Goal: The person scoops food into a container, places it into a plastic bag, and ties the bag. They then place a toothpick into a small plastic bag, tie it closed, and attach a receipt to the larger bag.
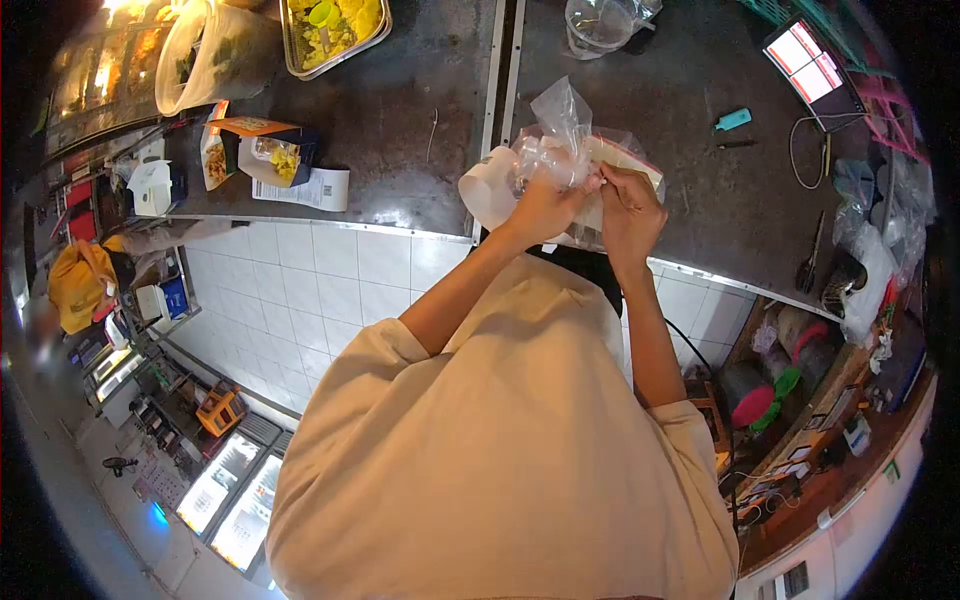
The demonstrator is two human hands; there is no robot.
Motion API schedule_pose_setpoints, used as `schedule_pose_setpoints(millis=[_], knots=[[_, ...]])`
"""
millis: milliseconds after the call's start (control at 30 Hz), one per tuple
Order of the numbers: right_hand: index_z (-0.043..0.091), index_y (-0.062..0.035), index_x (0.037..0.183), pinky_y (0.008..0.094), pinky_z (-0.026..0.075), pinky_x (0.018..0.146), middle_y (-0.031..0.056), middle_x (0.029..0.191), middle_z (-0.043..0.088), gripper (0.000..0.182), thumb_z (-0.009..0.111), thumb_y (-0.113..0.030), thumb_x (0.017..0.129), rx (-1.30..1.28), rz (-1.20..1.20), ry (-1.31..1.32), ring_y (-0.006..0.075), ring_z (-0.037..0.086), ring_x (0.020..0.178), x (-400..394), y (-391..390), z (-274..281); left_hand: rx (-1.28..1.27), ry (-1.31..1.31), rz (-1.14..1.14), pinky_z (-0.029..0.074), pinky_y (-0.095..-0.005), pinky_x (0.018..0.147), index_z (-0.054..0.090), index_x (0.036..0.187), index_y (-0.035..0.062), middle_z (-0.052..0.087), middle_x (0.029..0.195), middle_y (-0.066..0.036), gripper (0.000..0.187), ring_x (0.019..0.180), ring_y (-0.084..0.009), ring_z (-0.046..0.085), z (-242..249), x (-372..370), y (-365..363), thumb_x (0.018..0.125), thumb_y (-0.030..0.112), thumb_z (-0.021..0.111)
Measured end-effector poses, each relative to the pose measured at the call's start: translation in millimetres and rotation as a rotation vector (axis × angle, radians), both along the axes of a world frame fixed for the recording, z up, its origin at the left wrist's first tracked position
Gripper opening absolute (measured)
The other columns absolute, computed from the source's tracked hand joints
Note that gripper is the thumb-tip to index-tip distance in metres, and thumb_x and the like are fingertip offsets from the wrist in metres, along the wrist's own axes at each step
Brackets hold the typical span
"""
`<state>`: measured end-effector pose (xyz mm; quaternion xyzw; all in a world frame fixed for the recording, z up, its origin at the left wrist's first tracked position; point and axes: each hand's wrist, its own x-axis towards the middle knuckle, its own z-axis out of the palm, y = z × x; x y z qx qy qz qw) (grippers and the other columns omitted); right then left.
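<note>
My left hand (548, 205) is closed around the gathered neck of a clear plastic bag (562, 110), whose loose top stands up above my fingers. Beside it, my right hand (632, 208) pinches at the same spot, with thumb and forefinger together near the left fingertips. What the right fingers hold is too small to make out. A curled strip of white paper (487, 190) lies left of the bag at the counter edge. Under and behind my hands is a flat, clear-wrapped packet (640, 165), partly hidden by them.
On the dark counter (400, 120) stand an open food box (275, 155) on a printed receipt (322, 190) and a tray of yellow food (335, 30). A teal lighter-like item (733, 119), a tablet (812, 70) and scissors (812, 255) lie right. A person in yellow (80, 285) is far left.
</note>
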<state>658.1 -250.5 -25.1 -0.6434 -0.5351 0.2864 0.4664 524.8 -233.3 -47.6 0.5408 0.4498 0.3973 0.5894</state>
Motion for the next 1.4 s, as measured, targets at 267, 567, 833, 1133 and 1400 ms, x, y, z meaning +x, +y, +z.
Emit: schedule_pose_setpoints(millis=[267,567,833,1133,1400], knots=[[0.068,-0.0037,0.1,0.0287,0.052,0.076,0.011,0.094,0.07,0.019,0.065,0.001,0.082,0.005,-0.042,0.069,0.0185,0.067,0.088,-4,-3,4,0.135,0.128,0.033,0.047,-0.0303,0.07,0.061,0.104,0.0003,0.065,0.087,-0.005,0.021,0.08,-0.012,0.058,8,6,6,0.094,0.018,0.058],[0.065,0.0001,0.094,0.026,0.05,0.077,0.0082,0.092,0.07,0.01,0.067,-0.003,0.085,-0.079,-0.152,0.465,0.0126,0.065,0.086,0,-7,-11,-0.082,-0.063,0.036,0.046,-0.0286,0.08,0.062,0.104,0.0017,0.065,0.097,-0.003,0.024,0.092,-0.0119,0.058,13,4,-1,0.093,0.023,0.061],[0.07,-0.001,0.091,0.0258,0.05,0.074,0.0097,0.092,0.071,0.013,0.067,0.005,0.081,0.09,-0.066,0.223,0.0155,0.065,0.085,-4,-5,-21,-0.336,-0.094,0.031,0.048,-0.0279,0.08,0.059,0.113,0.0032,0.063,0.105,-0.005,0.03,0.094,-0.0132,0.06,14,-5,-4,0.091,0.022,0.065],[0.072,-0.0035,0.093,0.0285,0.051,0.076,0.0116,0.094,0.071,0.024,0.066,0.011,0.075,0.139,0.049,0.09,0.0225,0.067,0.086,6,-4,-19,-0.148,0.047,-0.073,0.044,-0.0281,0.078,0.059,0.1,0.0036,0.059,0.093,-0.005,0.019,0.088,-0.014,0.054,22,-8,2,0.09,0.018,0.065],[0.072,-0.0048,0.093,0.0309,0.051,0.08,0.0112,0.095,0.071,0.024,0.068,0.009,0.074,0.179,0.108,0.04,0.0232,0.067,0.087,8,-5,-23,-0.083,0.132,-0.122,0.044,-0.0282,0.078,0.06,0.095,0.0018,0.058,0.094,-0.006,0.014,0.088,-0.0156,0.054,17,-12,4,0.09,0.014,0.064]])
